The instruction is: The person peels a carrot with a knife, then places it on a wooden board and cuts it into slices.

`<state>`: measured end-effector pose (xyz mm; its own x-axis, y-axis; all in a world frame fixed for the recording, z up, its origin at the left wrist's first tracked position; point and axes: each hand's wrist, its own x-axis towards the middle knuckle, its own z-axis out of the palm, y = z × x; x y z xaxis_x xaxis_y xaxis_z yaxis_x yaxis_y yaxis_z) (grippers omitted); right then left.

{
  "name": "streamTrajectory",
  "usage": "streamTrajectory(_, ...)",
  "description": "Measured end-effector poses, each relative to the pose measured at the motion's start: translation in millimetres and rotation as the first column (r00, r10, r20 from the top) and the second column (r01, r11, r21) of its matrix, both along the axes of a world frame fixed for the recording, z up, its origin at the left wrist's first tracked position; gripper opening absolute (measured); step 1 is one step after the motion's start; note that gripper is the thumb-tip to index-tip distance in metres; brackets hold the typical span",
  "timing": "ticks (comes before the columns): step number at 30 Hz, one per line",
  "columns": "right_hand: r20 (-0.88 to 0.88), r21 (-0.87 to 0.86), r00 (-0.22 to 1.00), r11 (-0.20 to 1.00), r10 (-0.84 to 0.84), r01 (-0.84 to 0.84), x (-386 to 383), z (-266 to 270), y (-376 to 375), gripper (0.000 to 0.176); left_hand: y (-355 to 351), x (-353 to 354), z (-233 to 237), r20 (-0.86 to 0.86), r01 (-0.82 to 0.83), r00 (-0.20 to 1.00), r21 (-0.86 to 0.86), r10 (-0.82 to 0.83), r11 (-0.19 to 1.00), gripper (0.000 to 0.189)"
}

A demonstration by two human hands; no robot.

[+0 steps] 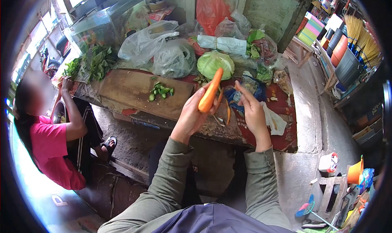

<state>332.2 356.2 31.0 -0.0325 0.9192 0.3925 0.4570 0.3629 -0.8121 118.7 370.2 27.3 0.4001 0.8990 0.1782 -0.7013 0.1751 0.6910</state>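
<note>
A peeled-looking orange carrot (210, 93) is gripped in my left hand (191, 116), its narrow end pointing up and away from me. My right hand (254, 114) is raised to the right of the carrot, apart from it, with the fingers bent; whatever they hold, if anything, is hidden. Strips of carrot peel (228, 112) lie below the carrot near the table edge. Just beyond the carrot rests a pale green cabbage (215, 64). Left of my hands, cut green pieces (160, 91) are heaped on a wooden cutting board (126, 90).
Clear plastic bags (173, 57) and a red bag (213, 12) stand along the back. Leafy greens (100, 63) lie at the left end of the table. A person in a pink shirt (51, 141) sits at the left. Brooms (365, 43) and buckets stand at the right.
</note>
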Motion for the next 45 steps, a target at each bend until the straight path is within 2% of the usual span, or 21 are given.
streamTrajectory(1, -0.004, 0.002, 1.000, 1.000, 0.006, -0.006, -0.8, -0.7, -2.9, 0.046, 2.1, -1.0, -4.1, -0.004, -0.006, 1.000, 0.002, 0.006, 1.000, 0.053)
streamTrajectory(3, 0.300, -0.057, 0.954, 0.997, -0.023, 0.043, 1.2, 2.5, -9.1, 0.051, 4.5, 0.4, -8.0, 0.010, -0.163, 0.986, -0.125, 0.165, 0.979, 0.053)
streamTrajectory(4, 0.324, -0.121, 0.946, 0.992, -0.004, 0.046, 1.1, 6.4, -10.9, 0.055, 5.2, -0.9, -9.3, 0.039, -0.160, 0.986, -0.104, 0.164, 0.982, 0.052)
streamTrajectory(7, 0.292, -0.125, 0.953, 0.985, -0.081, 0.122, -12.2, 17.7, -18.4, 0.054, 8.8, -4.8, -15.7, 0.044, -0.157, 0.986, -0.100, 0.162, 0.982, 0.051)
streamTrajectory(11, 0.247, -0.160, 0.966, 0.980, -0.074, 0.116, -37.5, 30.3, -35.1, 0.052, 8.4, -5.1, -16.5, 0.045, -0.179, 0.982, -0.104, 0.184, 0.978, 0.051)
streamTrajectory(14, 0.256, -0.028, 0.966, 0.999, 0.037, -0.031, -59.6, 29.6, -45.4, 0.045, 7.9, -1.5, -14.2, 0.042, -0.265, 0.962, -0.112, 0.271, 0.958, 0.050)
streamTrajectory(16, 0.237, -0.075, 0.968, 0.995, 0.087, -0.071, -70.4, 36.0, -52.4, 0.045, 7.5, -0.7, -15.7, -0.018, -0.323, 0.946, -0.093, 0.323, 0.942, 0.050)
streamTrajectory(18, 0.242, -0.069, 0.965, 0.994, 0.100, -0.086, -75.0, 34.0, -52.9, 0.045, 6.8, 0.4, -17.6, 0.005, -0.327, 0.945, -0.070, 0.328, 0.942, 0.051)
streamTrajectory(20, 0.286, 0.033, 0.956, 0.996, 0.073, -0.086, -77.2, 28.5, -50.1, 0.047, 7.3, -0.8, -18.7, 0.030, -0.333, 0.942, -0.046, 0.334, 0.942, 0.053)
streamTrajectory(23, 0.345, 0.027, 0.936, 0.996, 0.066, -0.080, -77.3, 30.1, -50.2, 0.049, 6.9, -1.1, -16.9, 0.028, -0.328, 0.944, -0.021, 0.328, 0.944, 0.056)
streamTrajectory(25, 0.369, 0.062, 0.928, 0.995, 0.047, -0.075, -77.7, 26.9, -49.7, 0.049, 4.9, 2.5, -7.6, 0.026, -0.379, 0.923, -0.128, 0.385, 0.917, 0.054)
streamTrajectory(29, 0.471, 0.107, 0.882, 0.994, -0.018, -0.037, -80.2, 29.7, -53.0, 0.050, 3.4, 1.4, -7.4, 0.039, -0.335, 0.939, -0.129, 0.343, 0.933, 0.055)
streamTrajectory(31, 0.489, 0.137, 0.871, 0.990, -0.046, -0.024, -81.3, 27.6, -52.4, 0.050, 5.4, 0.6, -8.6, -0.033, -0.381, 0.924, -0.040, 0.380, 0.924, 0.056)
streamTrajectory(35, 0.469, 0.191, 0.879, 0.982, -0.090, -0.002, -82.5, 23.7, -50.7, 0.047, 1.7, 1.9, -4.5, -0.056, -0.400, 0.916, -0.081, 0.396, 0.913, 0.056)
streamTrajectory(39, 0.424, 0.129, 0.904, 0.992, -0.061, 0.007, -84.0, 26.3, -51.8, 0.041, 3.9, 1.6, -8.7, -0.069, -0.400, 0.916, -0.069, 0.396, 0.914, 0.056)
streamTrajectory(41, 0.339, 0.032, 0.941, 0.999, -0.014, 0.003, -85.5, 31.9, -54.0, 0.040, 4.0, 2.0, -7.8, -0.077, -0.406, 0.913, -0.060, 0.402, 0.912, 0.056)
streamTrajectory(44, 0.391, -0.004, 0.920, 1.000, -0.010, 0.013, -85.7, 32.7, -54.6, 0.038, 3.1, 0.0, -6.1, -0.067, -0.398, 0.916, -0.050, 0.395, 0.916, 0.054)
streamTrajectory(45, 0.390, -0.005, 0.921, 1.000, -0.010, 0.012, -86.0, 32.5, -54.4, 0.038, 2.3, -2.2, -7.2, -0.118, -0.377, 0.921, -0.031, 0.372, 0.926, 0.053)
